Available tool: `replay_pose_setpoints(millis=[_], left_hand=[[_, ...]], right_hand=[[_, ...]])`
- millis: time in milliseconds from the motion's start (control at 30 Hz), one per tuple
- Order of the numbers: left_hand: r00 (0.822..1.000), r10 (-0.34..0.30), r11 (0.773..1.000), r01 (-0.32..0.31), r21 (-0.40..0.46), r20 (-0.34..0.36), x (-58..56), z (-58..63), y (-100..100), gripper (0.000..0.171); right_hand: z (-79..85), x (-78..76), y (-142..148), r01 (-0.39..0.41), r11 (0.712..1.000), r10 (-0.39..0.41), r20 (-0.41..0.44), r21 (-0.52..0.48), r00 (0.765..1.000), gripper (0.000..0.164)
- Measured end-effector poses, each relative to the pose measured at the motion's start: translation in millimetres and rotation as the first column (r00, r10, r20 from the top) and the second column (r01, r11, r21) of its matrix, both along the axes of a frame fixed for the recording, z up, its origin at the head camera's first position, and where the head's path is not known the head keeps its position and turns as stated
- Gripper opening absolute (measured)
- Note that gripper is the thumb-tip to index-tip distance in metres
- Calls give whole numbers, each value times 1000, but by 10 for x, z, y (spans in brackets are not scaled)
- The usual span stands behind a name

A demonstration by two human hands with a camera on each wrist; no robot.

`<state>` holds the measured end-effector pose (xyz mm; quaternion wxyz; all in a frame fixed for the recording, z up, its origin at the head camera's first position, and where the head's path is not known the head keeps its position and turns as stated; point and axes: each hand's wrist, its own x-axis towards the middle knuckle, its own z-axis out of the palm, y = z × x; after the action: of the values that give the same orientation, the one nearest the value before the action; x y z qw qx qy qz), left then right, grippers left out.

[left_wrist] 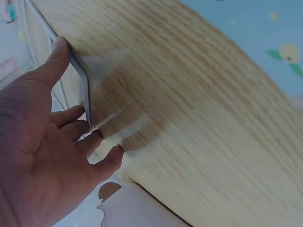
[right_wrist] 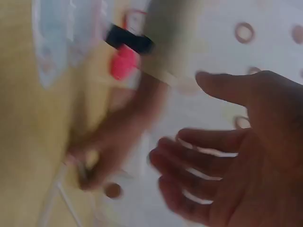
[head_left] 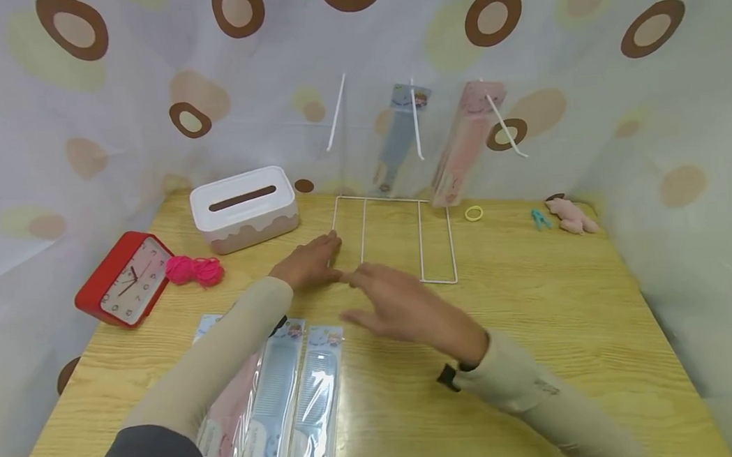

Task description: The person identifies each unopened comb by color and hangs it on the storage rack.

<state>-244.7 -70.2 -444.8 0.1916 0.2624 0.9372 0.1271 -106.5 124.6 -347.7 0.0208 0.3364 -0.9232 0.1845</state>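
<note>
A white wire display rack point(head_left: 421, 242) stands against the back, its base flat on the wooden table. At the base's front left corner is my left hand point(head_left: 310, 262), thumb on the front wire and fingers at the side wire point(left_wrist: 86, 97) in the left wrist view. My right hand point(head_left: 409, 310) hovers just right of it, fingers spread and holding nothing; its palm point(right_wrist: 265, 175) shows in the right wrist view. On the rack's hooks hang a packaged blue comb point(head_left: 396, 139) in the middle and packaged pink combs point(head_left: 464, 145) at the right.
More packaged combs point(head_left: 316, 392) lie at the front left, partly under my left forearm. A tissue box point(head_left: 246, 218), pink yarn point(head_left: 194, 270) and a red alarm clock point(head_left: 124, 279) stand left. At back right are a yellow ring point(head_left: 474, 213), blue clip point(head_left: 540, 219) and pink toy point(head_left: 571, 216).
</note>
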Motion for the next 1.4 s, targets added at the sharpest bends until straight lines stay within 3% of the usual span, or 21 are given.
replay_pose_setpoints(millis=[67, 167, 267, 400, 567, 633, 767, 867, 967, 1033, 1100, 1200, 1300, 1400], left_hand=[[1000, -6, 1000, 6, -2, -11, -8, -8, -1, 84], [999, -23, 1000, 24, 13, -23, -23, -14, 10, 84], [999, -31, 999, 32, 22, -30, -22, -13, 11, 83], [1000, -12, 1000, 13, 25, -4, 11, 5, -3, 83], [1000, -7, 999, 7, 32, 9, 46, 39, 0, 85], [1000, -12, 1000, 12, 23, 8, 50, 44, 5, 85], [1000, -24, 1000, 24, 4, 2, 45, 34, 0, 84], [1000, -23, 1000, 23, 5, 7, 41, 24, -14, 85], [1000, -20, 1000, 20, 4, 12, 35, 14, -20, 85], [1000, -19, 1000, 19, 5, 14, 28, 4, -21, 85], [1000, -20, 1000, 20, 2, 14, 20, -5, -22, 85], [1000, -28, 1000, 28, 2, 13, 18, 0, -22, 84], [999, -37, 999, 37, 10, 6, 29, 14, -22, 82], [999, -38, 999, 38, 14, 3, 50, 22, -24, 83]], right_hand=[[-312, 42, -253, 37, 981, -74, 185, 193, 980, 85], [-659, 59, -489, 72, 934, -168, 253, 351, 953, 113], [-831, 96, -602, 93, 905, -209, 242, 415, 948, 120], [-870, 87, -633, 86, 905, -216, 276, 416, 937, 118], [-860, -48, -502, 95, 938, -244, 440, 333, 864, 110], [-889, -117, -407, 97, 961, -219, 500, 259, 838, 93], [-936, -264, -163, 99, 994, -103, 614, 41, 782, 43], [-905, -349, 52, 132, 982, -5, 680, -135, 733, 23], [-769, -390, 264, 204, 935, 69, 714, -290, 696, 21], [-583, -378, 372, 268, 887, 86, 705, -376, 704, 23], [-374, -358, 478, 315, 828, 100, 675, -464, 731, 24], [-41, -314, 610, 343, 737, 69, 570, -583, 819, 22], [247, -298, 724, 310, 667, 6, 421, -677, 907, 18], [456, -324, 813, 262, 609, -59, 287, -748, 956, 15]])
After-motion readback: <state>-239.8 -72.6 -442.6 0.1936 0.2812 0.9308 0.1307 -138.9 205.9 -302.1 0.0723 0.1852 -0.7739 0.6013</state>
